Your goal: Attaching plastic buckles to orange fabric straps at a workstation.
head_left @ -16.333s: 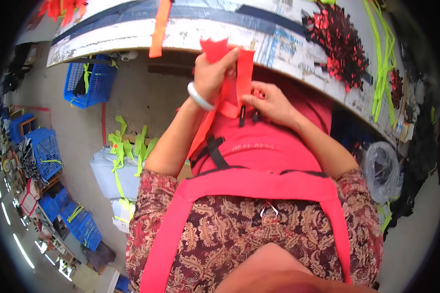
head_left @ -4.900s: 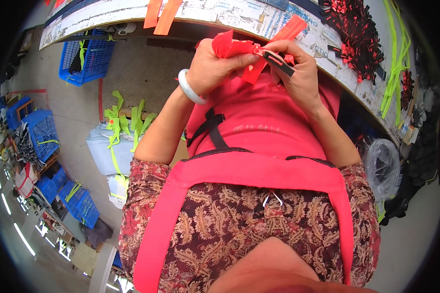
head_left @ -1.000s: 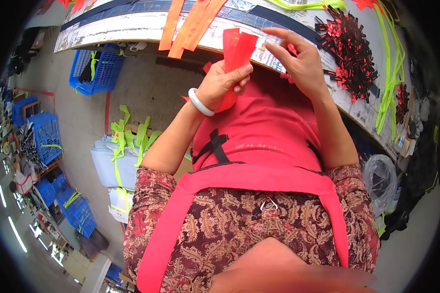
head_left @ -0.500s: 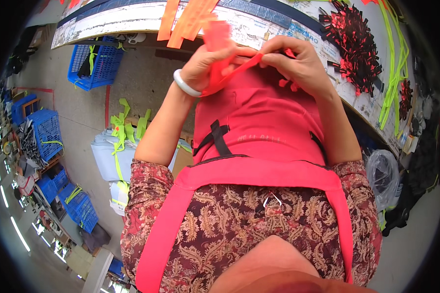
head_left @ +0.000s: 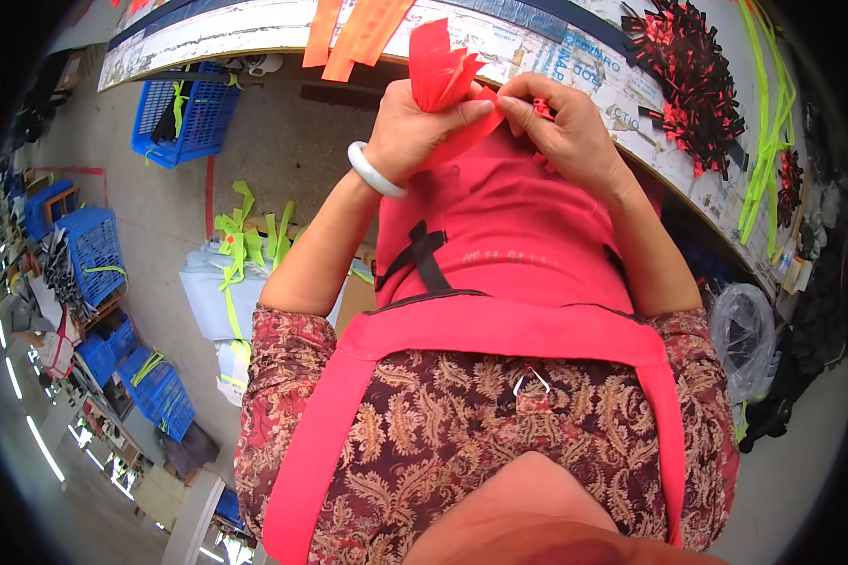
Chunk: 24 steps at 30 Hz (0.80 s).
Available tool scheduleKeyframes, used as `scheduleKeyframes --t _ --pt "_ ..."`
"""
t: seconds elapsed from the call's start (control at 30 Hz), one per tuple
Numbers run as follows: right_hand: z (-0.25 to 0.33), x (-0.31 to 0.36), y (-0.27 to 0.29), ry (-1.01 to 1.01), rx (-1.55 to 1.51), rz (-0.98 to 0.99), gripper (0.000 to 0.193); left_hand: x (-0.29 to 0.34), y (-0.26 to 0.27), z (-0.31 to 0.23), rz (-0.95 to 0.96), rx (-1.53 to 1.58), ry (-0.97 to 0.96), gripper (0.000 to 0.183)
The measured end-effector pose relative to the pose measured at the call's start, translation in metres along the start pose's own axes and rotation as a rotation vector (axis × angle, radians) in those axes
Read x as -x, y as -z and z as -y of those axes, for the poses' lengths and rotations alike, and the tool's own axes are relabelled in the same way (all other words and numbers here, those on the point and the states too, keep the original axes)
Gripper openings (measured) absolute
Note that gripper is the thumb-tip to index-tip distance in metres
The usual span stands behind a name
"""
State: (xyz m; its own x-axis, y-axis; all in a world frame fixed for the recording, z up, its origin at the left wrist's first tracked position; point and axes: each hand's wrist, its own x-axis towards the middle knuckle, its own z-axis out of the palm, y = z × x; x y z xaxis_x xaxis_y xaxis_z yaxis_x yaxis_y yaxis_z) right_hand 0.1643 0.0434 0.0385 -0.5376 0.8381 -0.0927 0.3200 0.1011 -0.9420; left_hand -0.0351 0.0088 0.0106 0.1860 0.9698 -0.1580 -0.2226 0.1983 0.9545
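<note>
At twelve o'clock, left hand [head_left: 407, 132] clasps flat red fabric strips [head_left: 435, 77]; right hand [head_left: 571, 130] pinches one, seemingly separating it, calling for steadiness.

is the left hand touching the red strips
Touching: the head view shows the left hand closed around the bunched red strips, their ends fanning out above the hand.

Before the body, a workbench [head_left: 254, 40]. On it, to the right, a heap of small pieces [head_left: 693, 89]; farther right, long ribbons [head_left: 768, 127]. Over the near edge, left of centre, loose strips [head_left: 360, 42]. In the left hand [head_left: 407, 132], a bundle of strips [head_left: 433, 71]; just beside, the right hand [head_left: 567, 130]. Lower left, a basket [head_left: 212, 113].
</note>
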Motion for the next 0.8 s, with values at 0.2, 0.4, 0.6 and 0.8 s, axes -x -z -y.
scheduleKeyframes --t 0.2,0.4,0.6,0.8 --pt "0.0 0.007 -0.009 0.104 0.172 0.038 0.015 0.002 0.001 0.005 0.072 -0.208 -0.102 0.01" --pt "-0.025 0.007 -0.028 -0.365 -0.351 0.068 0.014 0.004 -0.021 0.011 0.001 -0.662 -0.605 0.013" --pt "-0.034 0.004 -0.026 -0.132 -0.066 0.031 0.017 0.002 0.002 0.016 0.048 -0.06 -0.062 0.011" --pt "-0.03 0.009 -0.03 -0.046 0.27 0.057 0.019 0.006 -0.01 0.017 0.1 -0.167 -0.008 0.014"
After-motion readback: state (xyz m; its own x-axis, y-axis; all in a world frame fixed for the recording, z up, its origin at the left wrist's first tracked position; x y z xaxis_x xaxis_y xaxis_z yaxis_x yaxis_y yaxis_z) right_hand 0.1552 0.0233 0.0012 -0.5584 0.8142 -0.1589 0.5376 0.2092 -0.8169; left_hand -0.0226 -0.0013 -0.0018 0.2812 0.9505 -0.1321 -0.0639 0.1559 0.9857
